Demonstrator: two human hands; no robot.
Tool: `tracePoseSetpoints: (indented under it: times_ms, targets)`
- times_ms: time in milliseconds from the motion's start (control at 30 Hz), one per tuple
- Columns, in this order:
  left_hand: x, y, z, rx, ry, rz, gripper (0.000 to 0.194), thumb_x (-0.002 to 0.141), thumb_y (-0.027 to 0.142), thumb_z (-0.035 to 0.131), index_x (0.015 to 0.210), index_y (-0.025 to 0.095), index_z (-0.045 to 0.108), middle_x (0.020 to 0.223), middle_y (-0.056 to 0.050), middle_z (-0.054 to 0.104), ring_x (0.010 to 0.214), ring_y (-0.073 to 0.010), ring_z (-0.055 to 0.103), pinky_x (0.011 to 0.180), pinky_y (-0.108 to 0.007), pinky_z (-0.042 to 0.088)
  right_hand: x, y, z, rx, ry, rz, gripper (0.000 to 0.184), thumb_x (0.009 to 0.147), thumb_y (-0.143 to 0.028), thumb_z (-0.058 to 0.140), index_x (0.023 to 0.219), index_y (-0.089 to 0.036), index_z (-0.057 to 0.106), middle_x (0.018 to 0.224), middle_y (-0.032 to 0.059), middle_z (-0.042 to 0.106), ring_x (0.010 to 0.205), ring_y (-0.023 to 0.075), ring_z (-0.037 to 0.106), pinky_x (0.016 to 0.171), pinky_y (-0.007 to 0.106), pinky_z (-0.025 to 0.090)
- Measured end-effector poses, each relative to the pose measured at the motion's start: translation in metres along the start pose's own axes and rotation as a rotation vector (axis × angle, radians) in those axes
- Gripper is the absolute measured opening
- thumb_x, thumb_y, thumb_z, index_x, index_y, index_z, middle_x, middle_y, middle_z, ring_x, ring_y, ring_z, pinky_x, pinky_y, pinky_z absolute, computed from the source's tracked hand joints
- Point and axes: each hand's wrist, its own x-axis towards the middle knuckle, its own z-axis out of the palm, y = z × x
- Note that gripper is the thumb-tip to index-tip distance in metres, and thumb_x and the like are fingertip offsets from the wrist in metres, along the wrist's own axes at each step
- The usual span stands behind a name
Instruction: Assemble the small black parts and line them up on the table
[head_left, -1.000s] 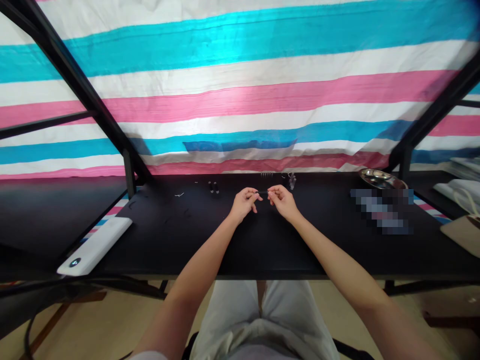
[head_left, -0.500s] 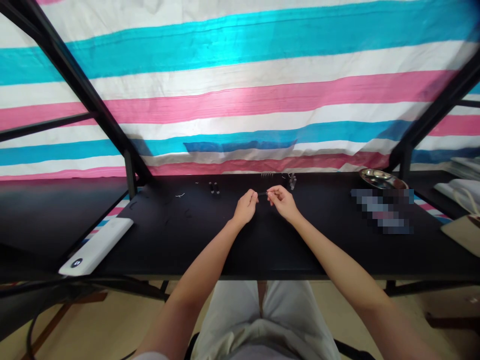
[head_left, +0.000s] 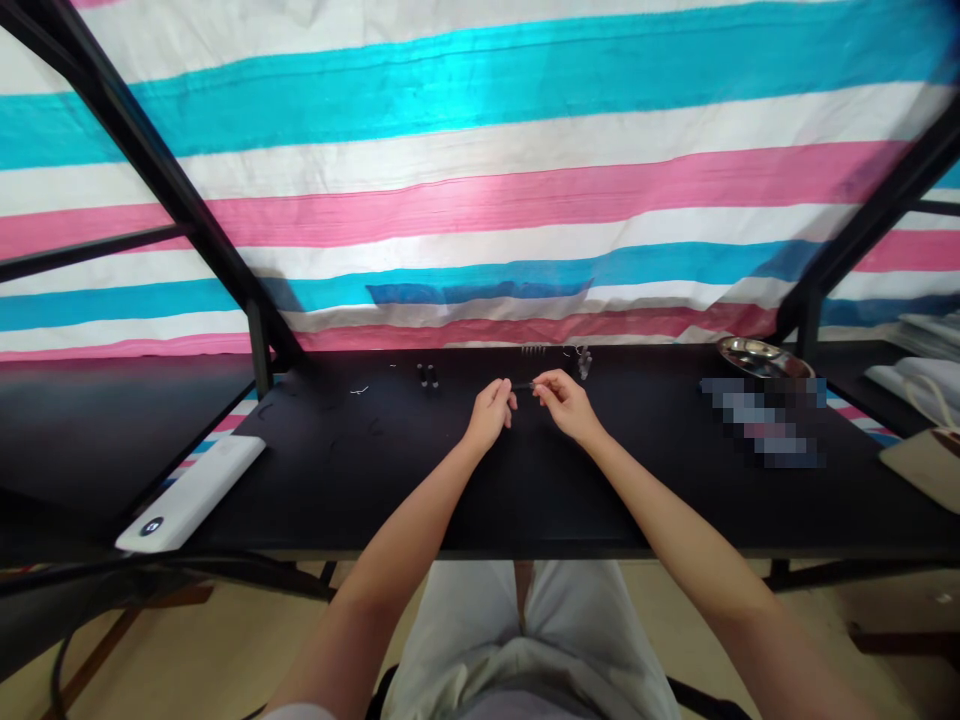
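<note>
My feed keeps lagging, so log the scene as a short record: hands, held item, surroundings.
Left hand: holds one end of a slim black rod
Right hand: fingertips on its other end
Surface: black tabletop
Left of hands: two short black cylinders with pale ends
Far left: long white block
Far right: shiny rounded metal dish

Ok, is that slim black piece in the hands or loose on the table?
In the hands: the black piece spans the gap between left hand and right hand. Whether it touches the table, I cannot tell.
</note>
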Motion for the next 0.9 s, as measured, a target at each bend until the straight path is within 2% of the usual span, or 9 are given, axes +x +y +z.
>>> tracePoseSetpoints:
  times_ms: [133, 333, 533, 733, 900]
  targets:
    - [0.002, -0.001, 0.002, -0.103, 0.016, -0.038, 0.040, 0.082, 0.051, 0.041, 0.063, 0.016, 0.044, 0.053, 0.004, 0.049, 0.031, -0.0036, 0.039, 0.033, -0.018, 0.023, -0.002, -0.002, 0.000, -0.072, 0.008, -0.040, 0.022, 0.083, -0.041, 0.048, 0.091, -0.021, 0.053, 0.077, 0.0017, 0.056, 0.063, 0.0122, 0.053, 0.062, 0.028, 0.046]
    - [0.001, 0.004, 0.003, -0.152, 0.090, -0.071, 0.040, 0.082, 0.048, 0.043, 0.059, 0.016, 0.041, 0.049, 0.004, 0.047, 0.029, -0.0034, 0.038, 0.031, -0.017, 0.021, -0.003, -0.002, 0.001, -0.113, 0.043, -0.070, 0.021, 0.085, -0.040, 0.046, 0.092, -0.021, 0.052, 0.077, 0.0013, 0.053, 0.060, 0.0113, 0.050, 0.058, 0.026, 0.043]
    - [0.001, 0.006, 0.004, -0.147, 0.103, -0.036, 0.034, 0.080, 0.049, 0.047, 0.072, 0.016, 0.046, 0.058, 0.004, 0.051, 0.029, -0.0020, 0.037, 0.029, -0.016, 0.021, -0.002, 0.004, 0.000, -0.133, 0.061, -0.041, 0.024, 0.084, -0.040, 0.047, 0.097, -0.021, 0.051, 0.075, 0.0002, 0.052, 0.059, 0.0111, 0.048, 0.058, 0.026, 0.042]
    - [0.003, -0.001, 0.003, -0.096, 0.078, 0.029, 0.028, 0.080, 0.042, 0.050, 0.091, 0.016, 0.050, 0.060, 0.005, 0.051, 0.030, -0.0018, 0.038, 0.030, -0.016, 0.026, -0.002, 0.002, -0.007, -0.381, -0.008, -0.137, 0.018, 0.083, -0.033, 0.049, 0.091, -0.021, 0.059, 0.080, 0.0039, 0.054, 0.065, 0.0141, 0.050, 0.065, 0.029, 0.043]
    - [0.005, -0.005, 0.003, -0.032, 0.153, 0.065, 0.025, 0.081, 0.040, 0.049, 0.090, 0.016, 0.050, 0.063, 0.005, 0.054, 0.030, -0.0017, 0.039, 0.031, -0.016, 0.029, -0.004, 0.003, -0.016, -0.613, 0.053, -0.060, 0.016, 0.083, -0.030, 0.048, 0.087, -0.021, 0.061, 0.089, 0.0067, 0.054, 0.073, 0.0173, 0.052, 0.063, 0.029, 0.042]
